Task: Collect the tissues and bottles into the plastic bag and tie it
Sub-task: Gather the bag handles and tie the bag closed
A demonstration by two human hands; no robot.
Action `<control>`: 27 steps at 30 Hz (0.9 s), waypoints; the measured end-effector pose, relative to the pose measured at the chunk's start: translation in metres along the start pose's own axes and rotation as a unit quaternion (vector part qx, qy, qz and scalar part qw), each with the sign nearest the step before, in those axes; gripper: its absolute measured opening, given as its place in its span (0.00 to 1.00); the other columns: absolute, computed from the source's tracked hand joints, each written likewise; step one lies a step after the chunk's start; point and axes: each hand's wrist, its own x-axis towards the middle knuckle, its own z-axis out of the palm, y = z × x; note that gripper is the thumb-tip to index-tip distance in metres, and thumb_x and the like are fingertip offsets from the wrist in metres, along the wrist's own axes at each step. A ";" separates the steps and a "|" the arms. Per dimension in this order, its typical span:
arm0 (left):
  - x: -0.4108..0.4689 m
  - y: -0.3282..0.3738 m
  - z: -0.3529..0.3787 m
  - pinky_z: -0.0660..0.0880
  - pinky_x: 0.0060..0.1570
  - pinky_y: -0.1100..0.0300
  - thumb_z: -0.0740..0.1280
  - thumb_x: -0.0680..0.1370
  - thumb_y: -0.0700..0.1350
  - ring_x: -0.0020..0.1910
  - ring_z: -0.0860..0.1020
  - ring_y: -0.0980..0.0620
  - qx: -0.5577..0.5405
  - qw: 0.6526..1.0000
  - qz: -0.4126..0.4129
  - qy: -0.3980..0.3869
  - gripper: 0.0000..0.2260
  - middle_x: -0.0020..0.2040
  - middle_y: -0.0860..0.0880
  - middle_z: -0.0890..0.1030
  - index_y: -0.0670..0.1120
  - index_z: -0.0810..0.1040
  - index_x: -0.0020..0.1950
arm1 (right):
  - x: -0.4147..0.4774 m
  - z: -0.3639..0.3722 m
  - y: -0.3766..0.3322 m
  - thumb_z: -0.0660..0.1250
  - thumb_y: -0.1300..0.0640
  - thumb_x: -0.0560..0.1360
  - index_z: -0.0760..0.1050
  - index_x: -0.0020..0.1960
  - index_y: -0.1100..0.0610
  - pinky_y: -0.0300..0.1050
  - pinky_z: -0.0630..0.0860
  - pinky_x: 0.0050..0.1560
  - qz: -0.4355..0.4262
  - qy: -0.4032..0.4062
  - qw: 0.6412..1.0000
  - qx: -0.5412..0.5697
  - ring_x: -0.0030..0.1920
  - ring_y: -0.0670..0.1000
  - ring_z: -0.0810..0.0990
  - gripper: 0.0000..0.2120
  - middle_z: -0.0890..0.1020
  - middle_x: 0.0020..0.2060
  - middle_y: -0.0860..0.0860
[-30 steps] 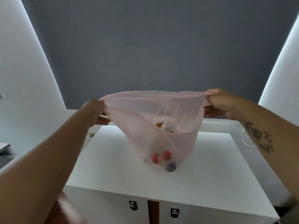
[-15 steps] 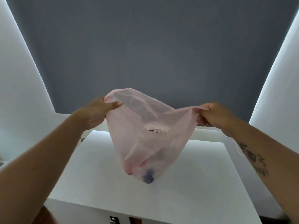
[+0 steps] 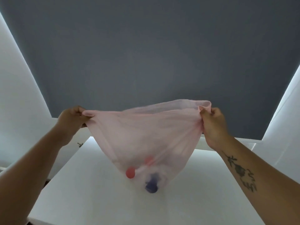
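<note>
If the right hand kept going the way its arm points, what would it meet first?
Probably nothing close: the right hand, gripping the bag, points up and away toward the grey wall. Depth is unclear.

Two hands, left (image 3: 71, 118) and right (image 3: 212, 122), are gripping one bag (image 3: 142, 135). Two red caps (image 3: 130, 172) and one blue cap (image 3: 151, 186) are showing through it, over one table (image 3: 81, 184).

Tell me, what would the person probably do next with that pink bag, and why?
Probably bring the two hands together to cross the gathered corners for a knot. The left hand and right hand each pinch a bunched corner of the plastic bag, stretched wide above the white table, untied, with coloured bottle caps showing through.
</note>
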 end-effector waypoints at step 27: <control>0.068 0.008 0.153 0.72 0.39 0.59 0.64 0.81 0.52 0.44 0.76 0.50 -0.022 0.985 0.065 -0.157 0.10 0.48 0.49 0.80 0.48 0.80 0.55 | -0.045 -0.006 -0.015 0.65 0.61 0.80 0.79 0.55 0.62 0.50 0.79 0.54 0.015 0.078 0.995 0.060 0.46 0.52 0.83 0.08 0.84 0.48 0.55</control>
